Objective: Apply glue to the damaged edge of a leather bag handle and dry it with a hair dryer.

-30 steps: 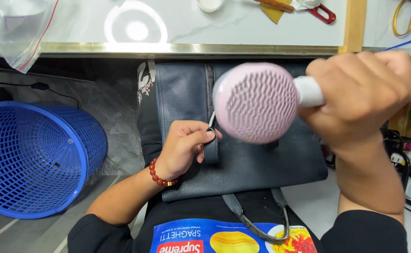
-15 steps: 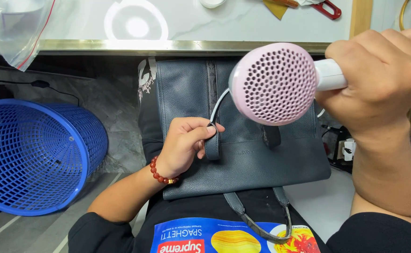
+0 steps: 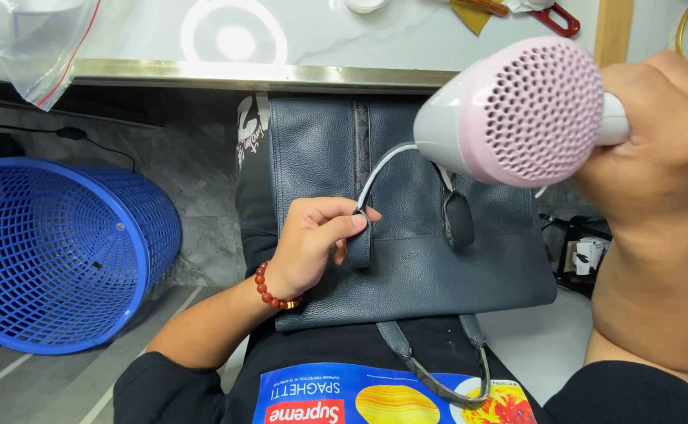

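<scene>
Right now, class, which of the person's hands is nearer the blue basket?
Left. The left hand rests on the dark leather bag, beside the blue basket; the right hand holds the hair dryer far across.

Dryer [image 3: 516, 114] hid upper right part of bag [image 3: 414, 259] and top of one strap tab. Dryer handle was buried inside right hand [image 3: 662, 149]; nozzle end faced away, not visible. Left hand [image 3: 312, 243] covered bag area under palm. Basket [image 3: 53, 251] was cut by left edge. Scissors [image 3: 556, 16], plastic bag [image 3: 30, 39] were cut by top edge. Small things at right [image 3: 587, 251], behind forearm, were too blurred to identify.
</scene>
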